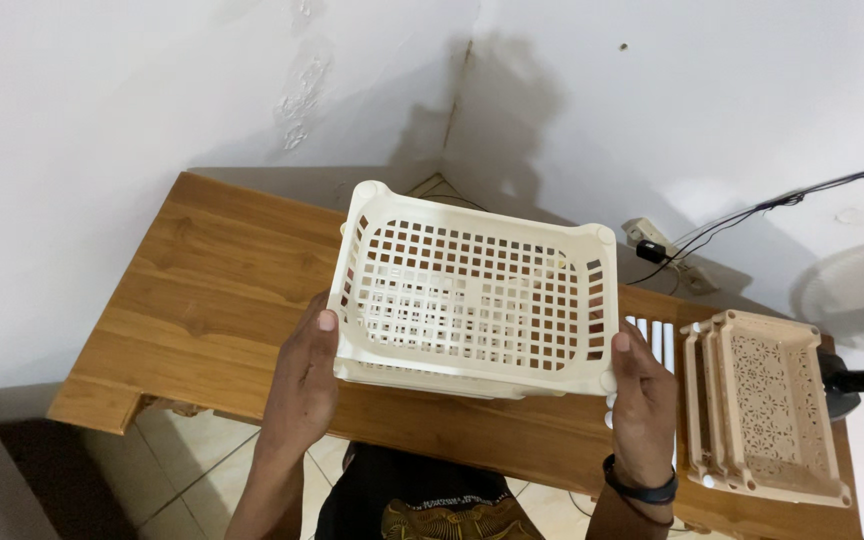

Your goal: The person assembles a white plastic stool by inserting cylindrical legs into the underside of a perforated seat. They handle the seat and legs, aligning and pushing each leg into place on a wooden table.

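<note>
Holding a cream lattice basket [472, 300] level above the wooden surface [202, 290], the left hand [304, 385] clamps its 9 o'clock wall and the right hand [642, 400] its 3 o'clock wall, each grip pressed onto the rim with thumb on top. The basket appears lifted, not yet set down. At 3 o'clock, beige trays [767, 405] lie stacked. Fingers beneath the basket are hidden; white slats [652, 340] beside the right hand are partly covered.

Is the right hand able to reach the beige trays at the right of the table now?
Probably not at once: the right hand is gripping the white basket. The beige trays lie just beside it with nothing between, so once freed it looks reachable.
</note>
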